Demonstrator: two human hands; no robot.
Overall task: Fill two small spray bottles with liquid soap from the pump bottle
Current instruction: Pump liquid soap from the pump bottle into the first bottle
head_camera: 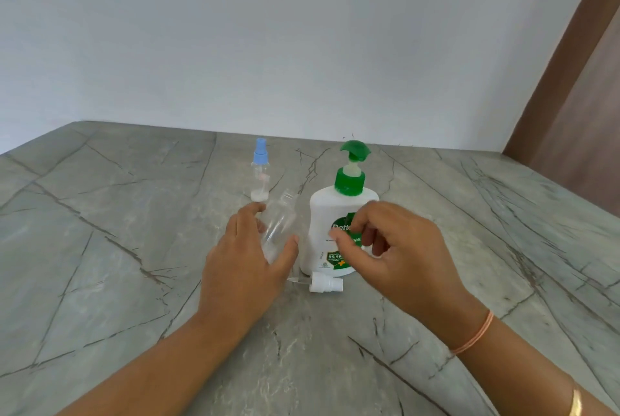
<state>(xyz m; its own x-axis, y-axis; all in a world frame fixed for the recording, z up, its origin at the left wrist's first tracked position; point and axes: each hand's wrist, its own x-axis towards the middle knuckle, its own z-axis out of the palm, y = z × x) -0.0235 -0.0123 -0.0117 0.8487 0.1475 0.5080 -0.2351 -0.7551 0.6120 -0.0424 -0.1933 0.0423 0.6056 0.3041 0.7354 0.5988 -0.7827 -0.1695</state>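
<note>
My left hand (pixel 248 258) grips a clear, uncapped small spray bottle (pixel 281 224), tilted with its open neck pointing up and away. Its white spray cap (pixel 324 284) with dip tube lies on the counter just in front of the pump bottle. The white pump bottle (pixel 335 214) with green pump head stands upright beside it. My right hand (pixel 396 248) hovers in front of the pump bottle's label with loosely curled fingers and holds nothing. A second small clear spray bottle (pixel 260 174) with a blue cap stands upright behind, with a little white liquid at its bottom.
Everything rests on a grey marble counter (pixel 134 248) with dark veins. A pale wall (pixel 268 29) rises behind it and a brown wooden panel (pixel 577 107) stands at the right.
</note>
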